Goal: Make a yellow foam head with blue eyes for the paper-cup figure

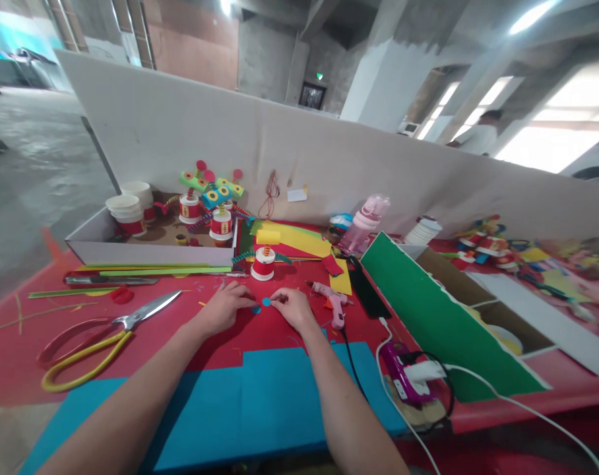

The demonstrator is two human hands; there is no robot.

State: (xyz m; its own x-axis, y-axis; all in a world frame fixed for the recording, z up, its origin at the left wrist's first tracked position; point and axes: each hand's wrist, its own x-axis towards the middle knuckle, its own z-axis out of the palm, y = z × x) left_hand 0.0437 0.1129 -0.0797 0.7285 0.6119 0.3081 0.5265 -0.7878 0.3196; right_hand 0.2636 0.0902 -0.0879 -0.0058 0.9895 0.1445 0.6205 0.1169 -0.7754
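Observation:
My right hand point(293, 309) pinches a small blue paper disc point(266, 302) between thumb and fingertips, just above the red table. A second blue disc point(256, 309) lies under the fingertips of my left hand point(227, 307), whose fingers are stretched out low over the table. Directly beyond both hands stands a small paper-cup figure point(264, 265) with a red band, dark green coiled arms and a yellow paper roll point(268, 237) on top. To the right of my right hand rests a pink hot glue gun point(335, 303).
Big scissors point(116, 333) and a utility knife point(109, 280) lie at left. Behind is a white tray point(151, 253) with finished cup figures. Blue sheets point(280, 396) cover the near edge. At right are a phone point(367, 290), a purple power strip point(406, 376) with cables and a green-sided box point(442, 323).

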